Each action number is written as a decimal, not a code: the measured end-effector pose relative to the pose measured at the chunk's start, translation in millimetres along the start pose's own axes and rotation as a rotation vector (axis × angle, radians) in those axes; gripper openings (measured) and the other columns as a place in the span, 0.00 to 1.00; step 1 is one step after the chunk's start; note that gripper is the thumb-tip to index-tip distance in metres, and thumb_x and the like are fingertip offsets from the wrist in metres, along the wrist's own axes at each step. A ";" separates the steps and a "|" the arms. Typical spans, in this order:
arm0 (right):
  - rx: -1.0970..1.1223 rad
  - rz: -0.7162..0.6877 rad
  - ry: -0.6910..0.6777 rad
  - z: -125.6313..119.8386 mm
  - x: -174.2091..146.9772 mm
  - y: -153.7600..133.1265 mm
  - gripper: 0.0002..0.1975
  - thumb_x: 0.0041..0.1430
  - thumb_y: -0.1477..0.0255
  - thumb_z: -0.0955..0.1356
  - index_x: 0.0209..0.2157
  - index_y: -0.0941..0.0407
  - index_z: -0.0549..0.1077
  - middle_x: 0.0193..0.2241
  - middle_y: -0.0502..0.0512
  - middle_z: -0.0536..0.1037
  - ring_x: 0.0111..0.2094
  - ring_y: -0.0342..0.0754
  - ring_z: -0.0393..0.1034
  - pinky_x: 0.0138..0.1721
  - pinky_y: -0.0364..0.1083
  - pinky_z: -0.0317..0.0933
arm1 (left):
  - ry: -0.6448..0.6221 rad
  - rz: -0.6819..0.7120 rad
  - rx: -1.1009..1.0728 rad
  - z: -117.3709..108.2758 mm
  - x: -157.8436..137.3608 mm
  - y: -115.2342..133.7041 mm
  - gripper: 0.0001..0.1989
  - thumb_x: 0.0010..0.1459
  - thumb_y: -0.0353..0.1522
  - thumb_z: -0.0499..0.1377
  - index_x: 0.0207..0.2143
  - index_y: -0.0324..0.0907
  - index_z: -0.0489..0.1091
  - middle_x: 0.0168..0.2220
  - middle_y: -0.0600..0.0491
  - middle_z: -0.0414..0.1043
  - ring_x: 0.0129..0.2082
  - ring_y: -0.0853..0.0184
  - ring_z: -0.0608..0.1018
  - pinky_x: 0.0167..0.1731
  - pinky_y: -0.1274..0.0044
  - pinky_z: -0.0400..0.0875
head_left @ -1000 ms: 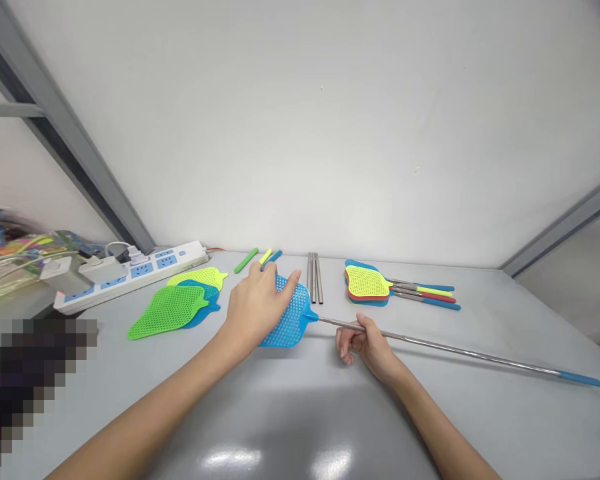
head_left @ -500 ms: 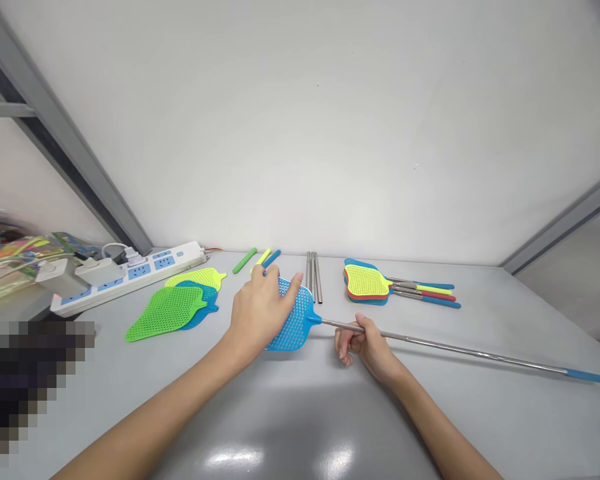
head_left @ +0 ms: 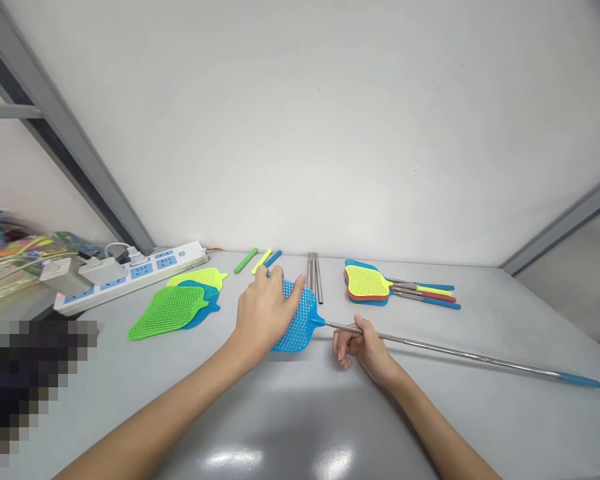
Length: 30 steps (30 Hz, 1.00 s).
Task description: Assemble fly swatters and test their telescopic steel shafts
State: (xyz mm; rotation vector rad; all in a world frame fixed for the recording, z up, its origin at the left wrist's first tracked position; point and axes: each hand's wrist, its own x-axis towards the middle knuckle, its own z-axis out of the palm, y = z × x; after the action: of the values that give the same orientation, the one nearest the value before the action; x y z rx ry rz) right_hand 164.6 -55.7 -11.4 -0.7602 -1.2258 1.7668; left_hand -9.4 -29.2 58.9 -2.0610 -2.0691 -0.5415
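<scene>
A blue fly swatter (head_left: 300, 327) with a long extended metal rod and a blue grip stretches across the table toward the right. My left hand (head_left: 267, 310) is closed round its perforated head, covering the far part. Near the head, the rod rests between the thumb and fingers of my right hand (head_left: 363, 345), whose fingers curl beneath it. Behind my hands lie several bare metal rods (head_left: 319, 280). Three loose grips, a green one (head_left: 246, 261), a yellow one (head_left: 262, 261) and a blue one (head_left: 273, 259), lie by the wall.
Loose swatter heads, green (head_left: 167, 310), blue (head_left: 206, 308) and yellow (head_left: 205, 277), overlap at the left. A white power strip (head_left: 153, 272) with plugged-in chargers stands behind them. Several swatters (head_left: 369, 281) with short rods are stacked at the back right. A wall (head_left: 330, 133) borders the table.
The swatter's grip end has shifted slightly left, and its rod looks a little shorter. Both hands keep nearly the same hold.
</scene>
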 end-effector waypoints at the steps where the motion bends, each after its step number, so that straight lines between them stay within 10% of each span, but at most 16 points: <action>1: 0.005 -0.002 -0.002 -0.1 0.2 0.5 0.30 0.54 0.60 0.48 0.13 0.61 0.67 0.13 0.53 0.62 0.14 0.41 0.56 0.18 0.43 0.49 | 0.003 -0.002 0.002 0.0 -0.3 0.6 0.25 0.53 0.48 0.35 0.32 0.41 0.61 0.32 0.49 0.61 0.27 0.63 0.70 0.25 0.74 0.62; 30: -0.147 0.006 0.096 -1.6 2.5 -3.9 0.28 0.53 0.58 0.52 0.13 0.61 0.67 0.13 0.54 0.65 0.15 0.40 0.57 0.19 0.42 0.51 | -0.058 0.182 -0.102 10.3 1.0 -5.6 0.24 0.54 0.45 0.39 0.27 0.39 0.66 0.31 0.45 0.62 0.37 0.58 0.65 0.34 0.69 0.59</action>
State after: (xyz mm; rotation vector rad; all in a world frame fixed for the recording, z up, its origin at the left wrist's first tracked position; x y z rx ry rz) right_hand 165.9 -52.1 -8.3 -0.9236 -1.2998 1.6383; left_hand -13.6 -24.4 49.1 -2.3194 -1.8946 -0.5741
